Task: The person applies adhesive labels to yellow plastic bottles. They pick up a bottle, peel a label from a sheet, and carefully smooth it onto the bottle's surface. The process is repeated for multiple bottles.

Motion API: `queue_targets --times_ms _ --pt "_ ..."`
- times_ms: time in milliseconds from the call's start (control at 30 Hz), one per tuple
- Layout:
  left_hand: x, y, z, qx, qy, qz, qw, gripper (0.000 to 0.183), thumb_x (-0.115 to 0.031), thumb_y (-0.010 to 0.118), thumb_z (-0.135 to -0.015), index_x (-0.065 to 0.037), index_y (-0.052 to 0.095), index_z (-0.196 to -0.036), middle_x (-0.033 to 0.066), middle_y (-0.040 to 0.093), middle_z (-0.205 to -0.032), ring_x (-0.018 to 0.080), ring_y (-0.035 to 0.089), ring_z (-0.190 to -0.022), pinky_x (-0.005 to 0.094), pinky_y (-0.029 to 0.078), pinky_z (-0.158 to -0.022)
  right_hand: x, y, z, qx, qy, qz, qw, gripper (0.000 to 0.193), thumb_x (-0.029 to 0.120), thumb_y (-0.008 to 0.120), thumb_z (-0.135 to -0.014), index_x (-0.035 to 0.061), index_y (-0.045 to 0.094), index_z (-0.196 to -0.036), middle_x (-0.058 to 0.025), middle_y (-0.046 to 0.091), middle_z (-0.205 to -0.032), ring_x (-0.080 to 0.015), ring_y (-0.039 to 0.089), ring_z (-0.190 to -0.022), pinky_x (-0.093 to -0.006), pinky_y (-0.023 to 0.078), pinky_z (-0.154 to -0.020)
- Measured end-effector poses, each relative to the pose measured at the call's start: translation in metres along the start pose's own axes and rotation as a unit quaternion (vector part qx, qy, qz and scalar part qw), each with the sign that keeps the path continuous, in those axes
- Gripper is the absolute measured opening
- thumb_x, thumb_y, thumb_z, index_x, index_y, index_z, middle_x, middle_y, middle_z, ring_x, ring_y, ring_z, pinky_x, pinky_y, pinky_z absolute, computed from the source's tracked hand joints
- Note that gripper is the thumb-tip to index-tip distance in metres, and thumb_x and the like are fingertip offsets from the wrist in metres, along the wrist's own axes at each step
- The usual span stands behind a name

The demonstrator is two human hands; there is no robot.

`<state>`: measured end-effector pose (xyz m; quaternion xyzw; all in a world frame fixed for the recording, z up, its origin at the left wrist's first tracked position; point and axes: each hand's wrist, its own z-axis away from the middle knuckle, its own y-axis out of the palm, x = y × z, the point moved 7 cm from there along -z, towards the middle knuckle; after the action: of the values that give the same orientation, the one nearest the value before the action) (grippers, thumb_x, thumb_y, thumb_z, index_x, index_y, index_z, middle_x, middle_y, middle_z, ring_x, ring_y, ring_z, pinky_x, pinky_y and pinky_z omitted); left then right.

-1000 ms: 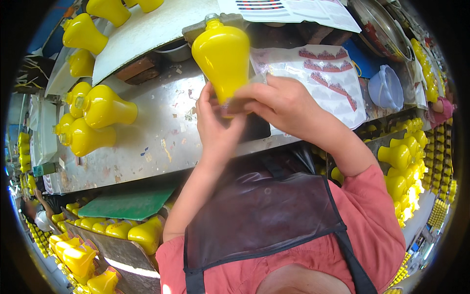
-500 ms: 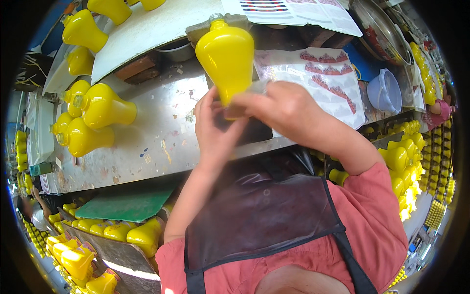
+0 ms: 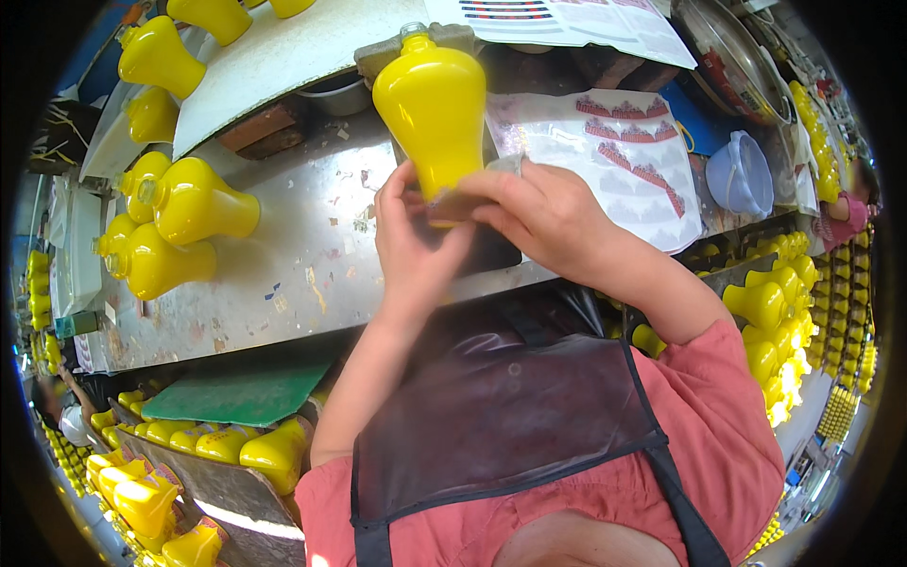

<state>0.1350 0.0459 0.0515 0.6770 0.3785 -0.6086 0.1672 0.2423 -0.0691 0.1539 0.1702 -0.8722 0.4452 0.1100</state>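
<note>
The yellow bottle (image 3: 430,104) lay near the metal table's (image 3: 274,241) front edge, neck over a grey rest (image 3: 375,59); the left hand's (image 3: 413,231) fingers and thumb cupped its narrow base, while the right hand's (image 3: 543,213) fingers pinched a greyish flat piece (image 3: 511,163) against it. Uneven pressure might have rolled the slick bottle or scuffed it. Scraps speckled the tabletop; printed sheets (image 3: 619,210) covered its right end; crowded bottles (image 3: 770,302) filled the room.

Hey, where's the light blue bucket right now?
In the head view, the light blue bucket is toward the upper right, beyond the person's right hand and just right of the red-patterned sheet.
</note>
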Motion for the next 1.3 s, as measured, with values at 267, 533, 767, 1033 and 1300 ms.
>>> queue_targets --times_ms 267,533,767,1033,1300 --pt "-0.005 0.003 0.0 -0.006 0.0 -0.025 1.0 0.083 -0.016 0.085 -0.074 -0.003 0.045 -0.145 0.0147 0.055 -0.131 0.0288 0.056 -0.113 0.04 0.049 -0.098 0.027 0.005 -0.033 0.073 -0.102 0.087 0.988 0.024 0.013 0.068 -0.084 0.012 0.067 -0.108 -0.0058 0.059 -0.075 -0.0266 0.066 -0.066 -0.0384 0.052 -0.055" --pt "-0.025 0.0 -0.004 0.007 0.1 -0.172 0.98 0.097 -0.015 0.091 -0.069 -0.011 0.045 -0.154 0.0203 0.047 -0.143 0.0354 0.06 -0.114 0.0448 0.052 -0.097 0.011 -0.006 -0.021 0.07 0.032 0.106 0.991 0.031 0.021 0.074 -0.087 0.0138 0.068 -0.117 -0.01 0.065 -0.078 -0.0292 0.068 -0.064 -0.0404 0.052 -0.055" --pt "-0.023 -0.002 -0.008 -0.012 0.155 -0.201 0.967 0.101 -0.011 0.095 -0.067 -0.007 0.046 -0.156 0.0145 0.053 -0.139 0.0224 0.061 -0.099 0.032 0.055 -0.083 -0.026 -0.005 0.036 -0.004 0.393 -0.042 0.919 0.033 0.016 0.073 -0.091 0.0059 0.062 -0.12 -0.0135 0.07 -0.079 -0.0255 0.071 -0.067 -0.0324 0.055 -0.063" --pt "-0.03 -0.001 -0.004 -0.012 0.173 -0.211 0.962 0.095 -0.002 0.086 -0.073 -0.005 0.042 -0.157 0.017 0.053 -0.141 0.0282 0.065 -0.104 0.0352 0.055 -0.089 -0.027 0.015 0.059 -0.028 0.449 -0.156 0.879 0.031 0.013 0.065 -0.096 0.0047 0.057 -0.125 -0.0065 0.067 -0.089 -0.0125 0.064 -0.077 -0.0294 0.053 -0.073" --pt "-0.036 0.0 -0.01 -0.004 0.157 -0.238 0.958 0.084 -0.003 0.088 -0.072 -0.012 0.057 -0.149 0.0188 0.047 -0.145 0.0259 0.061 -0.098 0.0353 0.055 -0.092 -0.025 0.035 0.074 -0.051 0.463 -0.234 0.853 0.027 0.012 0.062 -0.1 0.0049 0.055 -0.125 -0.003 0.065 -0.094 -0.007 0.059 -0.079 -0.0265 0.052 -0.075"
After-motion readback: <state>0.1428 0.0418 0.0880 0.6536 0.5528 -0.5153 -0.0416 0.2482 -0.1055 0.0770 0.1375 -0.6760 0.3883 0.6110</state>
